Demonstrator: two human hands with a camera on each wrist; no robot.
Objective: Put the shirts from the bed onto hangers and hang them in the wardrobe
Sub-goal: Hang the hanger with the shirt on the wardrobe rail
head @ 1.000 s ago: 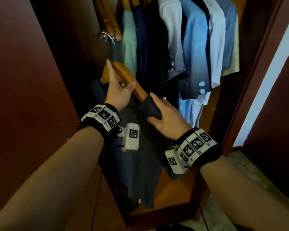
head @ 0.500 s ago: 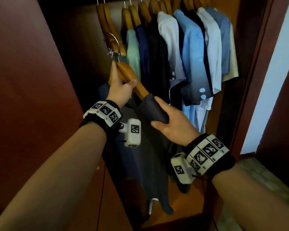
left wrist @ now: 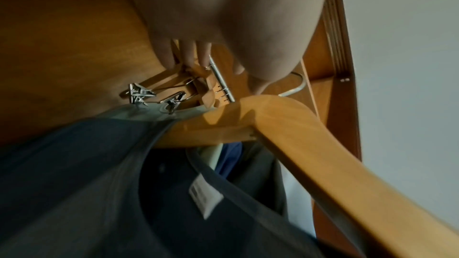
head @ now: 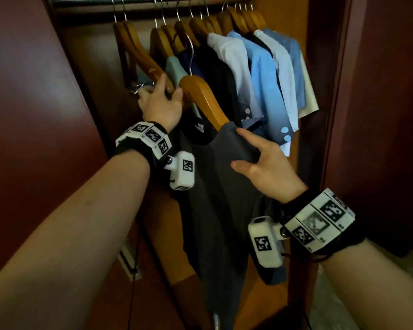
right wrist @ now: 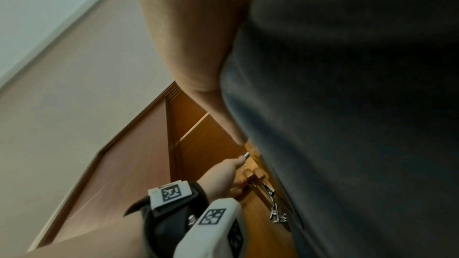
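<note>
Shirt (head: 215, 186) hung on hanger (head: 203, 96) below rail (head: 153, 1), not yet hooked; left hand (head: 160, 106) gripped hanger, right hand (head: 265, 167) pinched shoulder; hook could snag neighbouring hangers; shirt might slip off.

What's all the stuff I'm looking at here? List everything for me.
Dark grey T-shirt: one, on the held hanger, in front of the wardrobe.
Wooden hanger with metal hook: one, tan, carrying the T-shirt, hook below the rail.
Metal rail: one, silver, across the wardrobe top.
Hung shirts: several, white, blue, navy, cream, on the rail.
Empty wooden clip hangers: two, rail's left end.
Wardrobe door: reddish-brown, left.
Left hand: at the hangers.
Right hand: holds the T-shirt's shoulder.
</note>
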